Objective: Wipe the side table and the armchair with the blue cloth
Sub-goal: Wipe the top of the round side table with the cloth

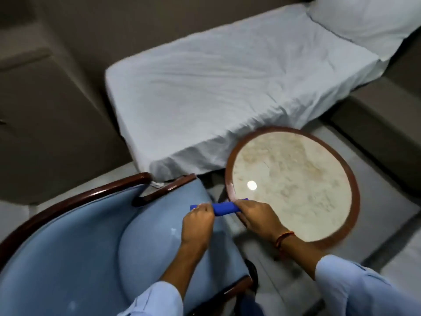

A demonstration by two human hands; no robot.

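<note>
Blue cloth [224,208], rolled tight, is pinched at its ends between left hand [197,226] and right hand [256,218]. Beyond the right hand stands the round marble counter [293,185]; under the left, the armchair [91,242], a white-sheeted bed [227,87] farther off.

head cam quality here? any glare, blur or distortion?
Head view: dim room; a round glare spot on the side table top; motion blur smears the table's near rim and the frame edges; wide-angle bending curves the armchair and bed; both hands and the blue cloth stay fairly sharp.
</note>
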